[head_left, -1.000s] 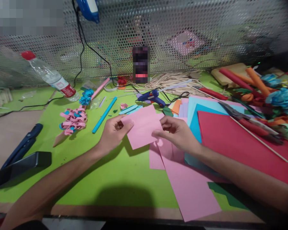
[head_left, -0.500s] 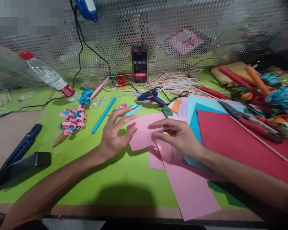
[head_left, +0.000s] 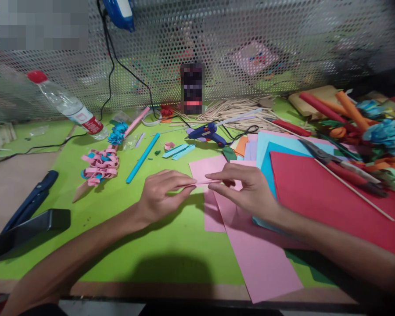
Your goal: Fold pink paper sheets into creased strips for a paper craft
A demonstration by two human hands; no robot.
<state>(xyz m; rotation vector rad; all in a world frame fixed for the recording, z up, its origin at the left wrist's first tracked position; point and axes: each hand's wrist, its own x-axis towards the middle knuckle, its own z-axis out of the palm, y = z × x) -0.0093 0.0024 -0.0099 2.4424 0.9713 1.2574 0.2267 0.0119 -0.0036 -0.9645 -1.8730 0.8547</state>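
Between my hands a small piece of pink paper [head_left: 202, 181] is held almost edge-on, so only a thin line of it shows. My left hand [head_left: 161, 195] pinches its left end between thumb and fingers. At the other end, my right hand [head_left: 248, 186] grips it the same way. Just behind and below lies another pink sheet [head_left: 202, 166], partly hidden by my fingers. A long pink strip of paper [head_left: 263, 267] runs under my right wrist toward the table's front edge.
Right of my hands are red sheets [head_left: 316, 193], blue sheets and scissors [head_left: 342, 171]. A glue gun [head_left: 206, 133], light-blue strips [head_left: 181, 151] and a blue paper tube [head_left: 143, 158] lie beyond. At left are a paper flower stem [head_left: 100, 166], a bottle [head_left: 72, 107] and a stapler [head_left: 31, 199].
The pink paper has turned from facing me to nearly edge-on. My left fingers, spread before, have closed on its left end; the sheet behind has come into view.
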